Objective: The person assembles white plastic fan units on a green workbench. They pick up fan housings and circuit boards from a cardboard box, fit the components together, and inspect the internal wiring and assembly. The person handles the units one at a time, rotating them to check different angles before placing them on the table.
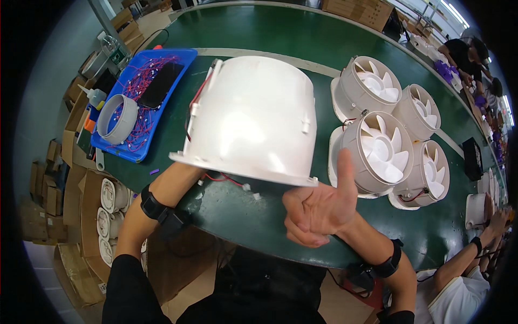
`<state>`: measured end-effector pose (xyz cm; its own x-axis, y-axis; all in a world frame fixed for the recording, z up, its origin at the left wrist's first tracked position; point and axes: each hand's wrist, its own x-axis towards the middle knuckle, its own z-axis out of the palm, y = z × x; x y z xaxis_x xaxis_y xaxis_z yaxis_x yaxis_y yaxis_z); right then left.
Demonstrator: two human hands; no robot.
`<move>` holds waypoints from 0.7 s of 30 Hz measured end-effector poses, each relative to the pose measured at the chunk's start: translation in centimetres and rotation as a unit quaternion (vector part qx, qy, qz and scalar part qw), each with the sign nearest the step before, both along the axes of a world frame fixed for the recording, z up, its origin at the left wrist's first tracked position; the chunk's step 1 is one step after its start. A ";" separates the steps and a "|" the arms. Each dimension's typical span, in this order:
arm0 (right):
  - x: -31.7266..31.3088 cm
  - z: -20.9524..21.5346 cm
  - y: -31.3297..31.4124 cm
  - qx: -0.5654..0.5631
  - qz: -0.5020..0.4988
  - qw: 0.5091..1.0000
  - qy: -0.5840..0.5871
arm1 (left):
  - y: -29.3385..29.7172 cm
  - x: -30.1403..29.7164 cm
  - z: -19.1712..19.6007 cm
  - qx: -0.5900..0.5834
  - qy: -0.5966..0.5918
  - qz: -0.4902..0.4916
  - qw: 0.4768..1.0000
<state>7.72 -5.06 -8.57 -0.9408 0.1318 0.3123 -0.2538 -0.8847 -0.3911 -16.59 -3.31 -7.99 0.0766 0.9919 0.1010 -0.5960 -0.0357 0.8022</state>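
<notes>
Left hand (186, 173) mostly hidden under the white fan housing (251, 121), holding it up tilted over the green table (259, 216); its fingers can't be seen. Right hand (318, 208) free just below the housing's flange, fingers loosely curled, thumb up. Four finished duct fans (388, 140) grouped to the right; blue tray (143, 97) of wires to the left.

Bright overhead light, fisheye-bent edges, dark corners.

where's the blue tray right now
In the head view, the blue tray lies on the green table's left side, left of the raised white fan housing.
</notes>
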 end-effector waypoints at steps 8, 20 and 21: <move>0.6 0.2 -0.2 0.055 0.011 0.989 -0.137 | 0.4 1.1 0.3 0.096 0.039 -0.104 0.989; 0.3 0.7 0.0 0.069 0.023 0.993 -0.092 | 0.1 1.0 0.8 0.068 0.003 -0.109 0.992; 0.3 0.7 0.0 0.065 0.029 0.994 -0.081 | 0.2 0.9 0.7 0.068 -0.006 -0.114 0.991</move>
<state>7.98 -5.02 -7.86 -0.9850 0.0447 0.1667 -0.1284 -0.8352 -0.5348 -15.70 -3.15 -7.27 0.2945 0.9263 0.2352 -0.6107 -0.0069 0.7918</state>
